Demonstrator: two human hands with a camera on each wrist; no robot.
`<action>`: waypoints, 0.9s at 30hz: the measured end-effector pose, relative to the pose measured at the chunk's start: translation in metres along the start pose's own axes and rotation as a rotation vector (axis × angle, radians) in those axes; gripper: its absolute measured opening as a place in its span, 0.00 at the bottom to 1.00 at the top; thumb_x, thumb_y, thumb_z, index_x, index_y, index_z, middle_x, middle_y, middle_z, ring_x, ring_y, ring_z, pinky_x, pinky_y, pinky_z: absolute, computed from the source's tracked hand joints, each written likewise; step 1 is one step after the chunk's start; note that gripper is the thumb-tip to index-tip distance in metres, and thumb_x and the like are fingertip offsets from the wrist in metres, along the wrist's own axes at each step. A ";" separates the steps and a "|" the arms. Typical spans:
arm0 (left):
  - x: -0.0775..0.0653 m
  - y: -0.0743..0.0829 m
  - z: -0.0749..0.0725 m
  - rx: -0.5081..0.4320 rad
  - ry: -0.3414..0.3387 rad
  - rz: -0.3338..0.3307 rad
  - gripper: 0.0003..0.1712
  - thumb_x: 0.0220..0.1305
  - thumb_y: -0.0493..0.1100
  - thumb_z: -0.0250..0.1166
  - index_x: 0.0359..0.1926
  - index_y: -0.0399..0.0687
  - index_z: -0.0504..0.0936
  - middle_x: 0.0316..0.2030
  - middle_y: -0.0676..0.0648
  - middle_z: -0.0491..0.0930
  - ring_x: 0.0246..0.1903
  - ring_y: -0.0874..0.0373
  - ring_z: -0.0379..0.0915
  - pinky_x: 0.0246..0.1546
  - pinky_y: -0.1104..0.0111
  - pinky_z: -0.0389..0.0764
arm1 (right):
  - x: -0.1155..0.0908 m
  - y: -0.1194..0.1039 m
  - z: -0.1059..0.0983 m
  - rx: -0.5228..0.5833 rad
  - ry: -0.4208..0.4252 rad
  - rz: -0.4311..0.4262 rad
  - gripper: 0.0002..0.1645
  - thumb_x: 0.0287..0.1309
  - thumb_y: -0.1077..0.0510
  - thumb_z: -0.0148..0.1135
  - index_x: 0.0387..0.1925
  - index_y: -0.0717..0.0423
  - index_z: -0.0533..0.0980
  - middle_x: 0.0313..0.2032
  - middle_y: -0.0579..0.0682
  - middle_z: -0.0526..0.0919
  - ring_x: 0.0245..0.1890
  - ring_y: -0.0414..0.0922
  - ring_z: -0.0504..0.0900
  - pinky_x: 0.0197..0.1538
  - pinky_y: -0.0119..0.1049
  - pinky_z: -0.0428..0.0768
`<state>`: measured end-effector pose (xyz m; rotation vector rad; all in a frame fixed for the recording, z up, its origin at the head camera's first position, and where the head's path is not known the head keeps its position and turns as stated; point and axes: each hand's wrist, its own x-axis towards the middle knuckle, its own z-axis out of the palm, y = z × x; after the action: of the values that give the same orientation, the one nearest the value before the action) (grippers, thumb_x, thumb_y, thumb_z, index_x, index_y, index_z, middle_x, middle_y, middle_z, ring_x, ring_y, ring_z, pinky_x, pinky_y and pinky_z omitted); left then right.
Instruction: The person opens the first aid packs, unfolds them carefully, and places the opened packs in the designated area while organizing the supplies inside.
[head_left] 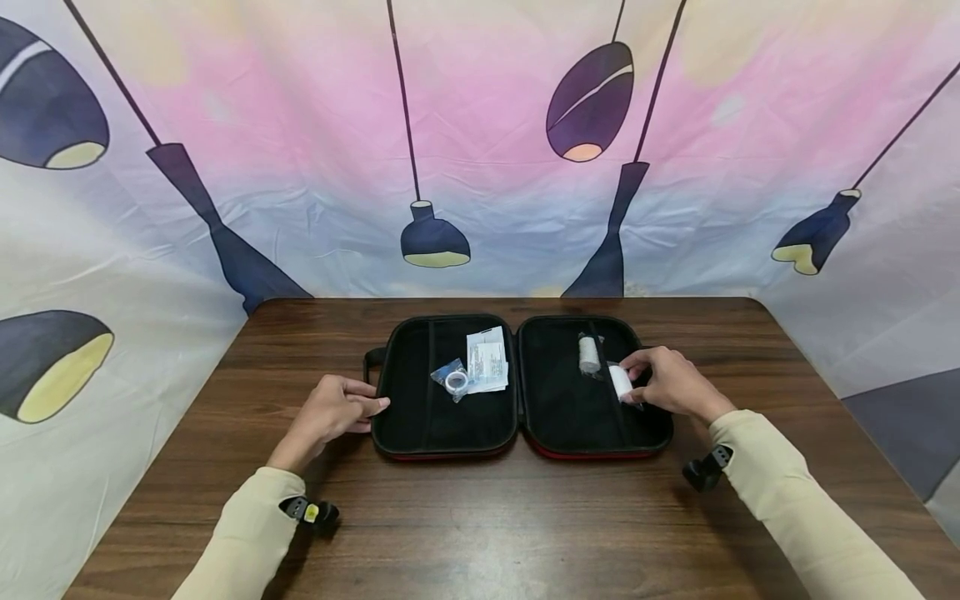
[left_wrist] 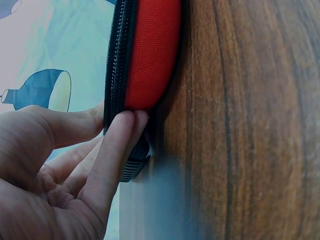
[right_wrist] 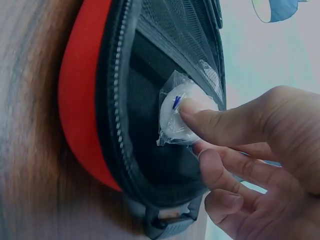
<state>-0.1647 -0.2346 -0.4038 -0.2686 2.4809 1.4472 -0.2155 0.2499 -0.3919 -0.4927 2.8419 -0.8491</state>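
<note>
My left forearm [head_left: 243, 529] points toward one o'clock, its left hand [head_left: 327, 412] at eight with thumb and fingers pinching. My right forearm [head_left: 806, 504] points toward ten o'clock; my right hand [head_left: 670, 383] is at four, thumb [right_wrist: 227, 124] pressing in a pinch, lower fingers [right_wrist: 225, 205] bent.

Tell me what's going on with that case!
Someone has a zip case open on a table. Their right hand pinches a wrapped white roll at the case's right half, while the left hand holds the left half's outer edge. Another white roll lies in the right half; printed white packets and a small clear packet lie in the left.
</note>
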 end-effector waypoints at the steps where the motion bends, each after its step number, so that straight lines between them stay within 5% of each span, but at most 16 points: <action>1: 0.000 0.000 0.000 0.000 0.000 -0.001 0.29 0.68 0.40 0.69 0.62 0.25 0.74 0.53 0.28 0.80 0.41 0.49 0.85 0.39 0.61 0.88 | 0.001 -0.001 0.001 0.001 0.002 -0.002 0.28 0.51 0.63 0.78 0.52 0.69 0.80 0.38 0.54 0.84 0.33 0.45 0.79 0.37 0.40 0.77; 13: 0.000 0.001 0.000 -0.001 -0.001 -0.009 0.29 0.68 0.40 0.69 0.63 0.25 0.74 0.53 0.28 0.80 0.40 0.49 0.85 0.39 0.62 0.88 | 0.001 -0.003 0.002 0.072 -0.041 -0.001 0.33 0.53 0.65 0.76 0.60 0.70 0.76 0.42 0.56 0.85 0.34 0.45 0.83 0.35 0.39 0.76; 27: 0.000 0.000 0.001 0.000 0.000 -0.006 0.29 0.68 0.40 0.69 0.63 0.25 0.74 0.54 0.28 0.80 0.41 0.49 0.85 0.39 0.62 0.88 | 0.008 0.003 0.009 0.103 -0.016 -0.041 0.24 0.55 0.67 0.73 0.53 0.70 0.80 0.38 0.54 0.87 0.34 0.47 0.84 0.35 0.38 0.81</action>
<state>-0.1647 -0.2339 -0.4039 -0.2752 2.4779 1.4453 -0.2214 0.2446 -0.4013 -0.5429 2.7649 -0.9888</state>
